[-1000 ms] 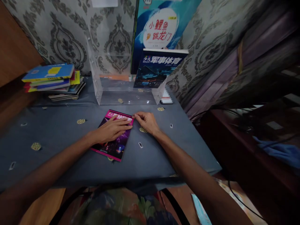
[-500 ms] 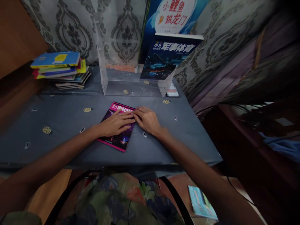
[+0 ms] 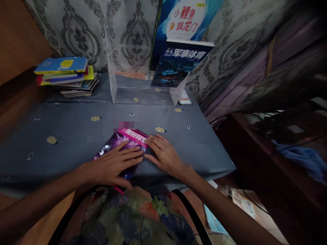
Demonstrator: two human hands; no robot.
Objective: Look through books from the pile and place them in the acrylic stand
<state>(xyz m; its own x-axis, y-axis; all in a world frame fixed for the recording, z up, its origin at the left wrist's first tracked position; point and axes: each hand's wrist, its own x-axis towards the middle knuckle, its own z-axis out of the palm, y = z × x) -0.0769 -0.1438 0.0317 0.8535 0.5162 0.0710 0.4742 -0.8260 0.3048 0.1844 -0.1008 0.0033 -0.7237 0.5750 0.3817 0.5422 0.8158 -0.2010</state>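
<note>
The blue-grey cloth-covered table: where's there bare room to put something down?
Bare cloth lies between the colourful book stack and the pink-purple rectangular book, and between the right hand and the right edge of the table. It's crowded where the clear plastic stand sits and where the left hand lies on the rectangular book.

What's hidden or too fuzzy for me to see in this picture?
All in the head view:
Pink-edged book: part of its cover, under the left hand.
Tall blue book: its top, cut off by the picture's upper edge; much of its lower part, behind the smaller dark book.
White thing beside the clear stand: what it is, behind blocky pixels.
Book stack: the spine words, too small and blurred.
</note>
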